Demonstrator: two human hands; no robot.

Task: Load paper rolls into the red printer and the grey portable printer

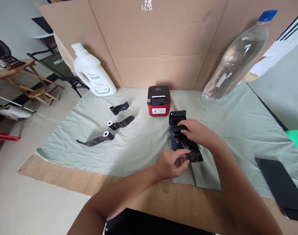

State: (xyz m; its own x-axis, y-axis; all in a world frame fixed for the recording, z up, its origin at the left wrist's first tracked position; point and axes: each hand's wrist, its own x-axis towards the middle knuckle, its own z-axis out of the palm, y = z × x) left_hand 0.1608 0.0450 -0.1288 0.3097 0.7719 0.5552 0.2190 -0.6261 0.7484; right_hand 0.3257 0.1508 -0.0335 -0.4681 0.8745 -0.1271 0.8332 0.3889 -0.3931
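A dark hand-held printer (173, 139) lies on the cloth with its lid (177, 117) raised at the far end. My right hand (196, 131) has its fingers closed around a black paper roll (178, 129) at the printer's opening. From the roll, a loose black paper strip (196, 155) runs toward me over the printer's near end. My left hand (172, 164) is at the left edge of that strip, thumb and index finger bent in a pinch on it. The fingers partly cover the roll and the printer's near end.
Several black paper rolls, one a roll with a long tail (107, 135), lie left. A red-and-black printer (159, 101) stands behind. A white jug (93, 73) and a clear bottle (234, 62) flank the cardboard (158, 42). A phone (281, 186) lies right.
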